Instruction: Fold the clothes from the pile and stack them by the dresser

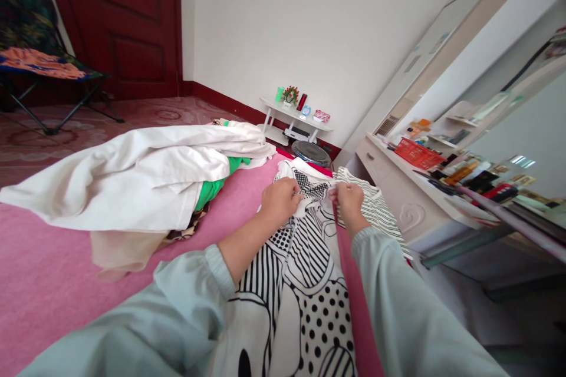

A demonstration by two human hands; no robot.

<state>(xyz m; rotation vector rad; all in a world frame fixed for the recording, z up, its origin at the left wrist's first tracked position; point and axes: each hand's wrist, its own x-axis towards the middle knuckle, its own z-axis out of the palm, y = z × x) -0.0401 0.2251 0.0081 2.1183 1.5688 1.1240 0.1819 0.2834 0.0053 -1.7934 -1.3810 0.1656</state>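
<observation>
A black-and-white patterned garment (309, 247), with stripes, dots and curved outlines, lies lengthwise on the pink bedcover (48, 294). Near its far end, my left hand (282, 197) is closed on the left side of its fabric. Opposite, my right hand (349, 197) pinches the right side of the same cloth. Between the hands the fabric is bunched, and its white upper edge lies beyond them. A striped garment (375, 209) rests just right of my right hand, partly hidden by my arm.
To the left is a heap of clothes with a white garment (163, 171) on top. A dressing table (398, 188) with a red basket (418, 153) and several bottles stands on the right. A low white shelf (294, 113) is by the wall. A folding chair (39, 59) stands near the door.
</observation>
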